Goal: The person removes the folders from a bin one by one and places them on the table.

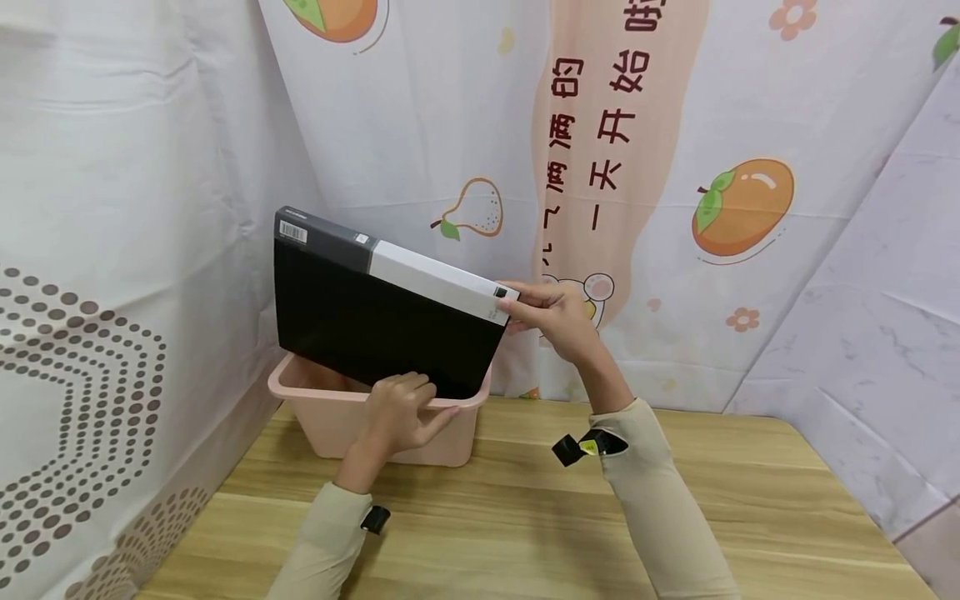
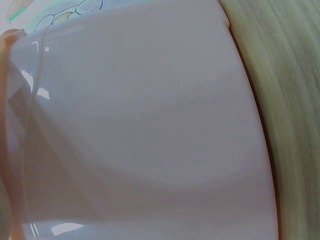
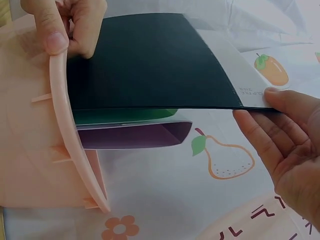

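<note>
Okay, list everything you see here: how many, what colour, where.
Table: one, wood-toned, foreground
Bin: one, pink, on the table
Folder: one, black, white and grey spine, tilted at the bin's opening
Green item: one, beside the folder
Purple item: one, beside the green item; both unidentified
Fruit-printed cloth: one, mostly white, behind
Dotted cloth: one, white and brown, picture's left
Marbled surface: one, greyish white, picture's right
Wrist devices: two, black, wrists
Sleeves: two, beige, forearms
Left hand: one, gripping the bin's rim
Right hand: one, pinching the folder's spine

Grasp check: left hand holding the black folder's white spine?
No, right hand pinches that spine; left hand grips pink plastic bin's rim.
</note>
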`<state>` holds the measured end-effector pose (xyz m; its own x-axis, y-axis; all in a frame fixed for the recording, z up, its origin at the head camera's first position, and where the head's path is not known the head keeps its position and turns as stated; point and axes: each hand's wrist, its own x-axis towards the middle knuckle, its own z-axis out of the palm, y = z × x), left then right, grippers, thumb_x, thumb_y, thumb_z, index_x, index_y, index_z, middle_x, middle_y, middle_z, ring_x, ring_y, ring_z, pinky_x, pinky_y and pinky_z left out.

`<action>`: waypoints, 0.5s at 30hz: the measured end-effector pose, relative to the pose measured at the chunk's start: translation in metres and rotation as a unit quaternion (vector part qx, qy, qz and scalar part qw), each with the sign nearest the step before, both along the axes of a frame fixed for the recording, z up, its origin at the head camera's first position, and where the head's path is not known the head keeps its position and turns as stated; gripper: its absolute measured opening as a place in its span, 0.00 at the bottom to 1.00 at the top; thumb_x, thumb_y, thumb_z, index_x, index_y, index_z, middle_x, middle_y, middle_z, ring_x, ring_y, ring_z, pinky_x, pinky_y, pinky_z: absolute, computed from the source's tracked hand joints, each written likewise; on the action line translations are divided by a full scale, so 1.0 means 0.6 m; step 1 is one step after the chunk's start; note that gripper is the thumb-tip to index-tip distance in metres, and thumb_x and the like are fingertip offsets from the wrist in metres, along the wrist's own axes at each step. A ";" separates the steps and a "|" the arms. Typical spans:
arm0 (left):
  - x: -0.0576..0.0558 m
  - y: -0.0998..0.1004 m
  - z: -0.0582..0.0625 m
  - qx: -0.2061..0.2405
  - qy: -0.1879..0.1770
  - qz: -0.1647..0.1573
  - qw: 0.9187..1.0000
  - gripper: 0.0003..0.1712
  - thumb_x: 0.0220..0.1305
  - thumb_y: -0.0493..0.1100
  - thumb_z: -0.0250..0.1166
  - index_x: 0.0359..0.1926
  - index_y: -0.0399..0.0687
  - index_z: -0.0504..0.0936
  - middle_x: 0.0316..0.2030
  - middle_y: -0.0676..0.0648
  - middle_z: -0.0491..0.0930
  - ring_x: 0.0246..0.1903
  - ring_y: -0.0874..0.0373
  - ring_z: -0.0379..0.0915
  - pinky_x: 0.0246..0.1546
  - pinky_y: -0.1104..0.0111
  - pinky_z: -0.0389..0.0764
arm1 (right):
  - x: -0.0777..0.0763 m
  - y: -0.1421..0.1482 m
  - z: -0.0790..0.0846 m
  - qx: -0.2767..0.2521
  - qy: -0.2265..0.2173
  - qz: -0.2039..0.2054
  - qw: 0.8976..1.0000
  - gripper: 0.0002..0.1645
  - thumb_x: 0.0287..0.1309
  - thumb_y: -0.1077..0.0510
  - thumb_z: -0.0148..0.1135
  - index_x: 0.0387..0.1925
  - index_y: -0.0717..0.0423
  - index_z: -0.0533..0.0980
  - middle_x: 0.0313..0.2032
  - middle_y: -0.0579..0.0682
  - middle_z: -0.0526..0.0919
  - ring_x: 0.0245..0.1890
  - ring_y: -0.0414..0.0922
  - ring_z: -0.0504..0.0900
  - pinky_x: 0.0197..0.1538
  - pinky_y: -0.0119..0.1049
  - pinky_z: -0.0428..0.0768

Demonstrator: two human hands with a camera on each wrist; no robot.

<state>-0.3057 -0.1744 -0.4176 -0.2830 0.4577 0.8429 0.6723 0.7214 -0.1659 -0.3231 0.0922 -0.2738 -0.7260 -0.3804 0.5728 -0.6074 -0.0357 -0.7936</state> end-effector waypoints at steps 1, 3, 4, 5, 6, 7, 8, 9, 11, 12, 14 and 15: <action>0.000 0.001 0.000 0.000 0.000 0.000 1.000 0.37 0.72 0.70 0.48 0.12 0.54 0.67 0.13 0.55 0.65 0.14 0.64 0.57 0.16 0.76 0.55 | 0.000 0.002 0.001 -0.005 0.005 0.003 1.000 0.18 0.61 0.69 0.66 0.53 0.73 0.81 0.44 0.66 0.88 0.32 0.45 0.91 0.37 0.44 0.88; -0.001 0.002 0.000 0.000 0.000 0.000 1.000 0.36 0.72 0.70 0.48 0.12 0.54 0.66 0.13 0.55 0.65 0.14 0.64 0.57 0.16 0.75 0.55 | -0.001 0.007 0.004 -0.015 0.013 0.010 1.000 0.18 0.61 0.70 0.66 0.53 0.74 0.80 0.43 0.62 0.89 0.31 0.46 0.91 0.37 0.46 0.88; -0.001 0.003 0.000 0.000 0.000 0.000 1.000 0.36 0.72 0.70 0.48 0.12 0.54 0.66 0.13 0.55 0.64 0.14 0.64 0.57 0.16 0.75 0.55 | -0.001 0.009 0.005 -0.021 0.015 0.014 1.000 0.18 0.61 0.71 0.66 0.53 0.74 0.80 0.42 0.59 0.90 0.31 0.47 0.91 0.37 0.47 0.88; -0.001 0.003 0.000 -0.001 0.000 0.000 1.000 0.37 0.72 0.70 0.48 0.12 0.54 0.66 0.13 0.54 0.64 0.14 0.64 0.57 0.16 0.75 0.55 | 0.000 0.011 0.008 -0.027 0.018 0.016 0.999 0.18 0.61 0.71 0.66 0.53 0.74 0.80 0.42 0.57 0.90 0.31 0.47 0.91 0.38 0.48 0.88; -0.002 0.003 0.000 -0.001 0.001 0.001 1.000 0.36 0.72 0.70 0.48 0.12 0.54 0.66 0.13 0.54 0.64 0.14 0.64 0.57 0.16 0.75 0.55 | 0.001 0.013 0.009 -0.033 0.020 0.018 0.999 0.18 0.61 0.71 0.66 0.53 0.74 0.80 0.41 0.54 0.90 0.31 0.47 0.91 0.38 0.48 0.87; -0.002 0.003 0.000 0.000 0.001 0.001 1.000 0.36 0.72 0.70 0.48 0.12 0.54 0.65 0.13 0.55 0.64 0.14 0.64 0.57 0.16 0.76 0.54 | 0.001 0.016 0.011 -0.037 0.023 0.020 0.999 0.18 0.61 0.71 0.66 0.53 0.74 0.80 0.40 0.52 0.90 0.31 0.47 0.91 0.38 0.48 0.87; -0.002 0.003 0.000 0.000 0.001 0.001 1.000 0.36 0.72 0.70 0.48 0.12 0.54 0.66 0.13 0.54 0.64 0.14 0.64 0.57 0.16 0.76 0.54 | 0.002 0.018 0.013 -0.043 0.026 0.020 0.999 0.18 0.61 0.71 0.66 0.53 0.73 0.80 0.40 0.51 0.90 0.32 0.47 0.91 0.38 0.48 0.88; -0.002 0.003 0.000 0.000 0.001 0.001 1.000 0.36 0.72 0.70 0.48 0.13 0.54 0.66 0.13 0.54 0.64 0.14 0.64 0.57 0.16 0.76 0.54 | 0.004 0.021 0.016 -0.050 0.030 0.018 0.998 0.18 0.61 0.71 0.66 0.53 0.74 0.80 0.40 0.49 0.90 0.33 0.46 0.91 0.38 0.47 0.88; -0.001 0.002 0.000 0.001 0.002 0.000 1.000 0.36 0.72 0.70 0.48 0.13 0.54 0.66 0.13 0.54 0.64 0.14 0.64 0.57 0.15 0.76 0.53 | 0.005 0.026 0.020 -0.065 0.041 0.007 0.997 0.17 0.60 0.71 0.66 0.52 0.74 0.81 0.40 0.48 0.90 0.34 0.45 0.91 0.37 0.45 0.88; -0.001 0.002 0.000 0.002 0.001 -0.001 1.000 0.36 0.72 0.70 0.48 0.13 0.54 0.66 0.13 0.54 0.64 0.14 0.64 0.57 0.15 0.76 0.53 | 0.004 0.029 0.022 -0.074 0.047 0.001 0.996 0.17 0.60 0.72 0.66 0.51 0.74 0.81 0.40 0.48 0.90 0.36 0.44 0.90 0.37 0.45 0.88; -0.001 0.002 0.001 0.004 0.001 -0.003 1.000 0.36 0.72 0.70 0.49 0.13 0.54 0.66 0.13 0.54 0.64 0.14 0.64 0.57 0.15 0.76 0.52 | 0.004 0.034 0.027 -0.098 0.051 -0.012 0.994 0.16 0.59 0.73 0.66 0.50 0.74 0.82 0.39 0.47 0.91 0.36 0.43 0.90 0.35 0.44 0.88; -0.001 0.001 0.000 0.005 0.002 -0.003 1.000 0.36 0.72 0.70 0.49 0.13 0.53 0.65 0.13 0.55 0.63 0.14 0.64 0.56 0.15 0.76 0.52 | 0.004 0.037 0.029 -0.110 0.051 -0.017 0.992 0.16 0.58 0.74 0.66 0.49 0.73 0.82 0.39 0.47 0.91 0.36 0.43 0.90 0.35 0.44 0.87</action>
<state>-0.3061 -0.1736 -0.4174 -0.2770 0.4507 0.8486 0.6766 0.7185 -0.1608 -0.3204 0.1143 -0.2564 -0.6697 -0.2139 0.7111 -0.6885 -0.1799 -0.7025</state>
